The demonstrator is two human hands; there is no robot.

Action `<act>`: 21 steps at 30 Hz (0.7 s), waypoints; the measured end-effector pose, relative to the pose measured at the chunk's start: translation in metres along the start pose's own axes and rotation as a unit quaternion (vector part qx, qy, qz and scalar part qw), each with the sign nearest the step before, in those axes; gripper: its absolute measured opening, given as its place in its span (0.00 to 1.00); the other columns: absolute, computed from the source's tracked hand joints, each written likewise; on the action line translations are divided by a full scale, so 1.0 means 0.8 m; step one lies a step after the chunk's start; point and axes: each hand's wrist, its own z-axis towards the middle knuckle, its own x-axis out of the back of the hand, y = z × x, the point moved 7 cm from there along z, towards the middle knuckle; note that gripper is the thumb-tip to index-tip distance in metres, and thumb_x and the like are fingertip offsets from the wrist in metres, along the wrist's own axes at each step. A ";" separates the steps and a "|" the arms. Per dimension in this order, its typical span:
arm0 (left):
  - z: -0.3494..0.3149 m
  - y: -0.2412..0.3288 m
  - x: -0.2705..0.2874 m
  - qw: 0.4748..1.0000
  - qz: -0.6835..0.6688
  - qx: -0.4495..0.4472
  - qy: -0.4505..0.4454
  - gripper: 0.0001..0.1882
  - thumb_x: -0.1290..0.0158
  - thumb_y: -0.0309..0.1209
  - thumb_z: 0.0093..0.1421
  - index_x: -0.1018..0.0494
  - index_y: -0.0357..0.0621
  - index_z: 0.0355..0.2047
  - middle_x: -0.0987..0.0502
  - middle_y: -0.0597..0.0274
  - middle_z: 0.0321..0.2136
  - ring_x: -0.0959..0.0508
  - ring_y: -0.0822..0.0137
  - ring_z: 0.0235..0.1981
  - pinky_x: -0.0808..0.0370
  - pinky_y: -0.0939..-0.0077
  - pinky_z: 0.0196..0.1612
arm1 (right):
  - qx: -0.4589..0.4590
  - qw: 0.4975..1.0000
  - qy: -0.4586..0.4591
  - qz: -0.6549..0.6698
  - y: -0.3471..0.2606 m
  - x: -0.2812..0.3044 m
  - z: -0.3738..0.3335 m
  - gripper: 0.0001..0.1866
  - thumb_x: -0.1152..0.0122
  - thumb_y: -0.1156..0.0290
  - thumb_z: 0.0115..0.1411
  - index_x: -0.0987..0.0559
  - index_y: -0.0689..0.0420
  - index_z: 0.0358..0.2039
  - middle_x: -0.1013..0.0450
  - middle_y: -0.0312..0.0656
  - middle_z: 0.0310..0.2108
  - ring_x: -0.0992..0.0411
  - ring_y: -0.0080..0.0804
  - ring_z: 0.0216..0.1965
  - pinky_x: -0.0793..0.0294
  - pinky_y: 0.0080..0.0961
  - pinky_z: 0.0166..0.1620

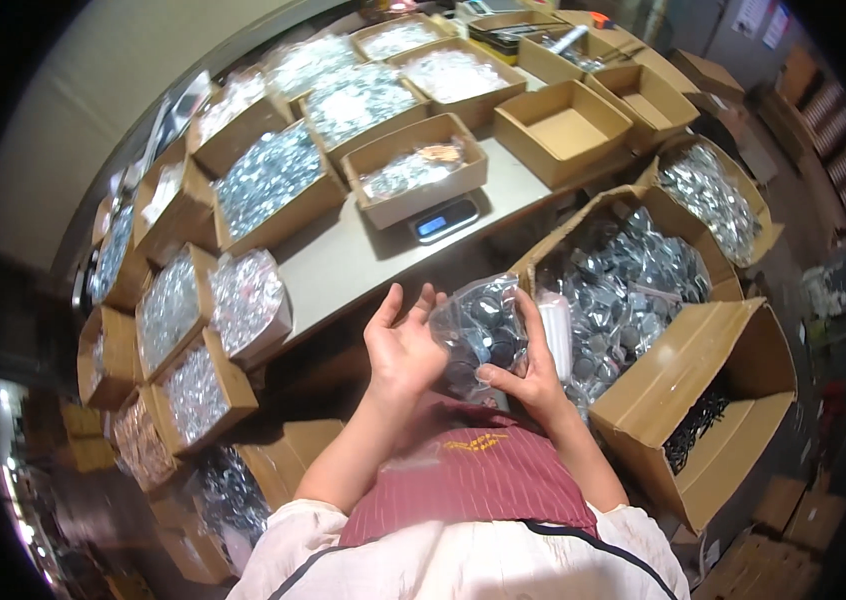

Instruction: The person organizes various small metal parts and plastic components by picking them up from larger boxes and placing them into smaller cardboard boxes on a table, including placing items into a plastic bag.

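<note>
My right hand grips a clear plastic bag of dark round pieces, its thumb on the near side and fingers along the right edge. Palm turned up and fingers apart, my left hand is beside the bag's left edge; whether its fingertips touch the plastic I cannot tell. Just right of the bag stands a large open carton heaped with similar bagged dark discs. A pale, rolled-looking plastic piece lies at that carton's left side.
Beyond my hands, a small scale with a lit display sits under a cardboard tray of small packets. Several boxes of shiny packets cover the table. Another carton with black parts is at my right.
</note>
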 end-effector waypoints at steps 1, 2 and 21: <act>0.006 -0.011 -0.010 1.000 0.011 0.004 0.019 0.20 0.48 0.43 0.62 0.27 0.36 0.39 0.24 0.48 0.37 0.26 0.51 0.43 0.32 0.56 0.55 | 0.003 1.000 0.018 -0.002 0.000 0.009 0.000 0.56 0.25 0.61 0.47 0.51 0.64 0.68 0.48 0.51 0.64 0.49 0.41 0.67 0.52 0.35 0.68; 0.015 -0.018 -0.016 0.999 0.023 0.007 0.037 0.19 0.47 0.43 0.62 0.27 0.36 0.38 0.25 0.49 0.38 0.27 0.52 0.43 0.33 0.58 0.55 | -0.008 1.000 0.026 -0.002 0.002 0.016 -0.001 0.56 0.25 0.60 0.46 0.51 0.64 0.68 0.48 0.51 0.64 0.49 0.42 0.67 0.52 0.35 0.67; 0.144 0.133 -0.113 0.896 0.424 0.056 -0.117 0.42 0.38 0.41 0.53 0.45 0.44 0.65 0.36 0.51 0.60 0.37 0.56 0.63 0.37 0.53 0.64 | -0.102 0.970 0.123 0.181 -0.017 0.000 0.214 0.49 0.30 0.71 0.43 0.44 0.57 0.65 0.41 0.47 0.61 0.41 0.38 0.63 0.41 0.33 0.64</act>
